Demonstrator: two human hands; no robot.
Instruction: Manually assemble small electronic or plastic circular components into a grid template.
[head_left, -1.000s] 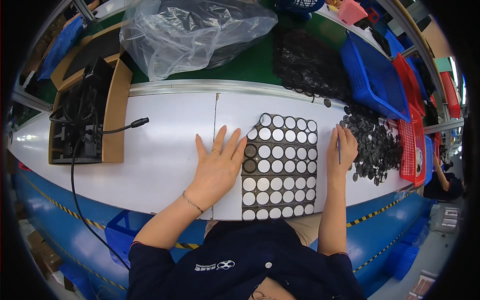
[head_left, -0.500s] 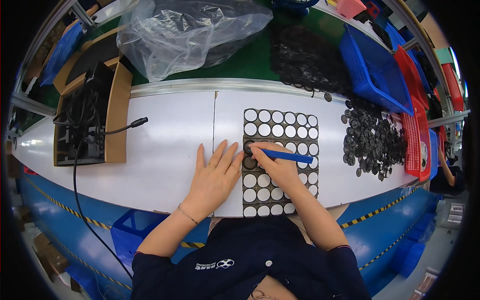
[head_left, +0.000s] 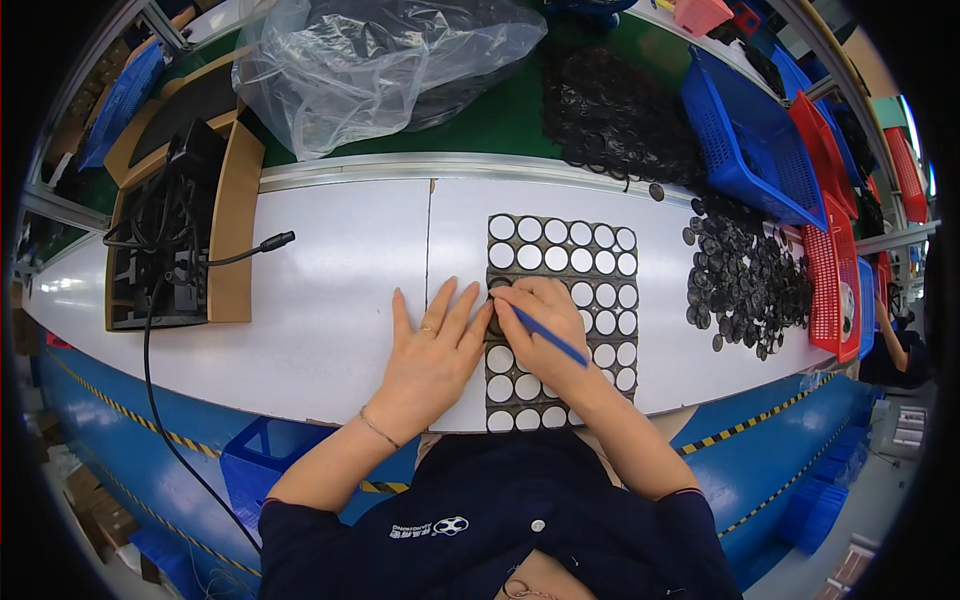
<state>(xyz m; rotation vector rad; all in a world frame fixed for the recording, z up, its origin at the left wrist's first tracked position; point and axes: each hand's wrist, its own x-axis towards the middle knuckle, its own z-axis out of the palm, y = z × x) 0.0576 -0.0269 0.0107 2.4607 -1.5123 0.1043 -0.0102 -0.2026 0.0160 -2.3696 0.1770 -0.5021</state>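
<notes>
The left hand point(head_left: 425, 365) is lying palm down with its fingers spread, resting on the smooth white tabletop point(head_left: 340, 270) and reaching to the left edge of a flat, dark rectangular sheet point(head_left: 605, 278). The right hand point(head_left: 548, 325) is pinching a slim, straight blue tool point(head_left: 555, 338) above that sheet, its fingertips bending down to the leftmost column. The hands are almost meeting there; whether they are touching, one cannot tell. The sheet is lying flat in front of the person, carrying matt white discs point(head_left: 605, 295) in neat rows, each showing a thin dark rim.

To the right, small round black pieces point(head_left: 750, 280) are lying in a loose, glossy pile. Beyond, a crinkled clear plastic bag point(head_left: 390, 70) and a rough black heap point(head_left: 615, 115) are resting on a green surface point(head_left: 500, 130).

At the left, an open cardboard box point(head_left: 230, 220) is holding tangled black cables point(head_left: 155, 225). A blue basket point(head_left: 765, 195) is standing behind the pile, its contents hard to make out, and a perforated red basket point(head_left: 826, 290) is holding something pale.
</notes>
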